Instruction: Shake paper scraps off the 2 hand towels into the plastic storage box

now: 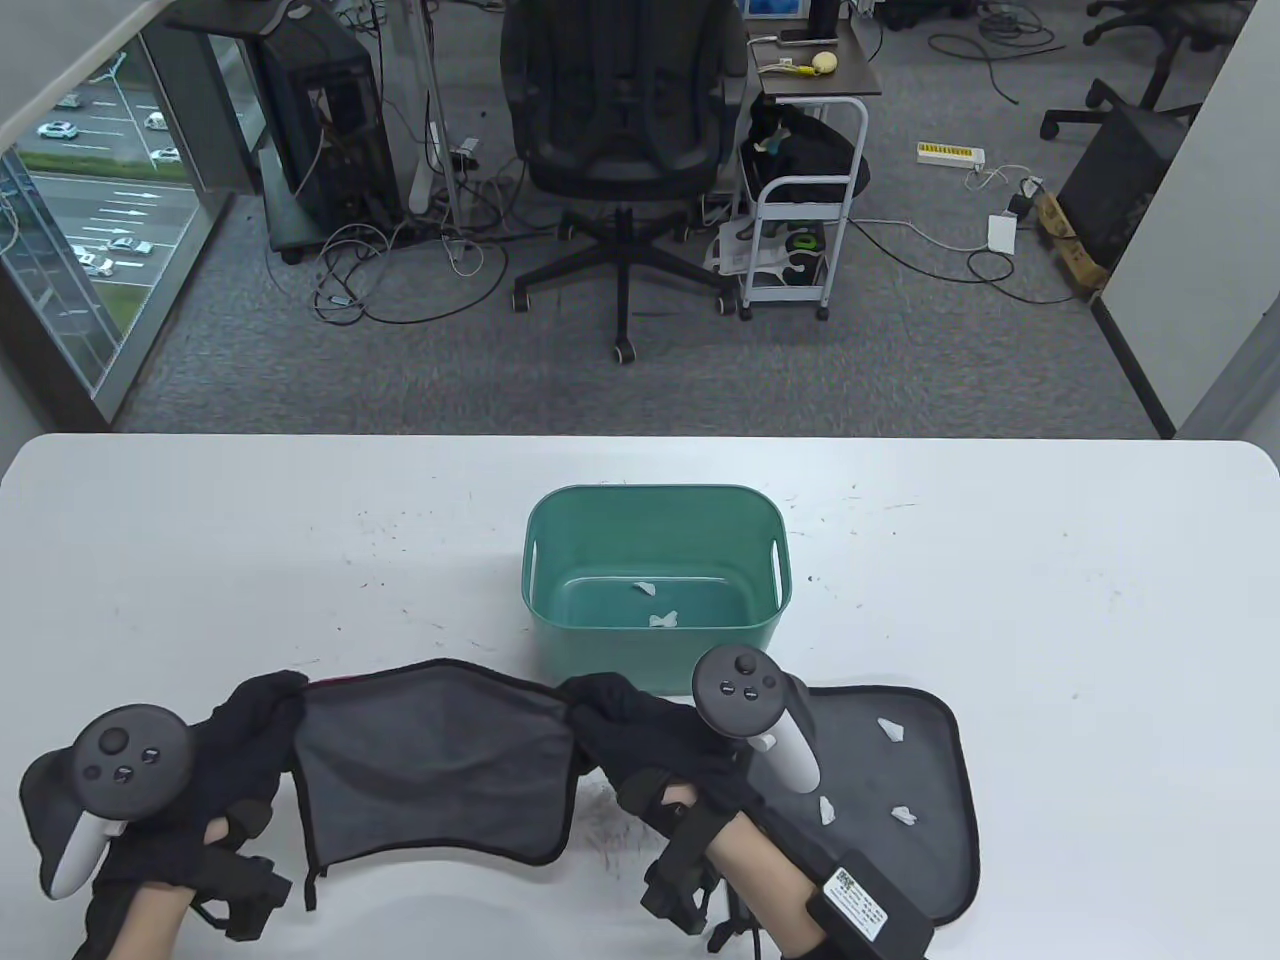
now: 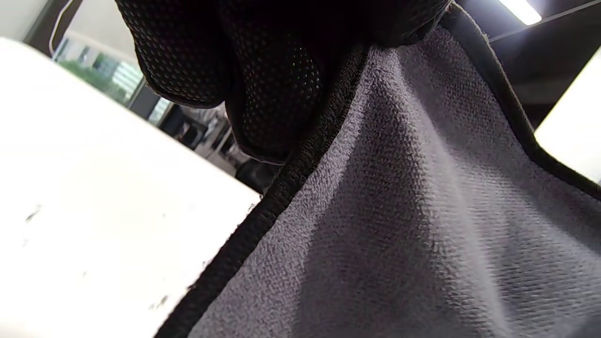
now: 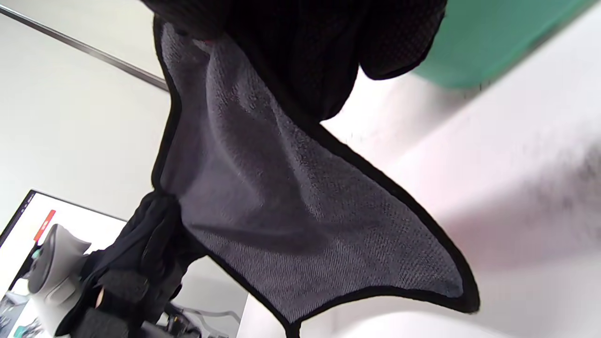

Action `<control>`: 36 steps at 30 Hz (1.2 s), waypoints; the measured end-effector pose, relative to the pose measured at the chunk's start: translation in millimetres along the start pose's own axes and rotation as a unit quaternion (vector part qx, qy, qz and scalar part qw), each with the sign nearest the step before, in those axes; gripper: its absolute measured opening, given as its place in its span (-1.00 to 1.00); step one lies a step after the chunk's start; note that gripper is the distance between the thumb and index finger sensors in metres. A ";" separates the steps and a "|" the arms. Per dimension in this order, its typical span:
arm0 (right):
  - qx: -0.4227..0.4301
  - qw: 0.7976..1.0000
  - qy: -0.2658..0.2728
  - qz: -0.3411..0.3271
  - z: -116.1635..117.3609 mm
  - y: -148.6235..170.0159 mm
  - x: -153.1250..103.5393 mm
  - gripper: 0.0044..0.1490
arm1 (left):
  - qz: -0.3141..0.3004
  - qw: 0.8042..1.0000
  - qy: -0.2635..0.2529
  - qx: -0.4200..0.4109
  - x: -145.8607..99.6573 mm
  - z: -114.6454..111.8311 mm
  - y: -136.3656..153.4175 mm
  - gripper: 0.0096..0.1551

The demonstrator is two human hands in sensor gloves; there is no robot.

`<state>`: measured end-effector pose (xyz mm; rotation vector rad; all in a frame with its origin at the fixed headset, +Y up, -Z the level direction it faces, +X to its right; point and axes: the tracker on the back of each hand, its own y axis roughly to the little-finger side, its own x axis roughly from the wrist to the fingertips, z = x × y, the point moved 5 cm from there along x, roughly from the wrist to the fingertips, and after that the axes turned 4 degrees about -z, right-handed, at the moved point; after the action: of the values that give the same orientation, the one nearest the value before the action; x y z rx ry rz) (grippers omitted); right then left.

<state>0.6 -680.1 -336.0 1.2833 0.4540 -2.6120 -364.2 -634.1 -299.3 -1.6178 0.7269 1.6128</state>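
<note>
The left hand and the right hand each pinch one top corner of a grey hand towel, and it hangs stretched between them above the white table. The cloth is soft looped terry with a black stitched border. At 12 o'clock from the right hand stands the green plastic storage box, smooth, with rounded corners, holding two white paper scraps. At 3 o'clock, the second towel lies flat with three scraps on it.
</note>
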 end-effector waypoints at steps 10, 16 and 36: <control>-0.024 0.991 0.010 0.133 30.5 65.6 10.0 -0.53 | 0.099 0.990 0.098 0.011 6.7 -55.7 54.4 -0.56; -0.075 0.976 0.052 0.199 29.0 100.0 26.2 -0.53 | 0.143 0.982 0.118 0.019 23.7 -87.3 69.9 -0.56; -0.363 0.881 0.126 0.276 36.1 94.3 62.3 -0.51 | 0.241 0.948 0.115 0.175 57.6 -137.0 87.4 -0.54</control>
<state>-34.8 -783.4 -382.2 1.2259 0.8528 -1.5712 -352.1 -789.8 -372.3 -1.4431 1.5370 1.5090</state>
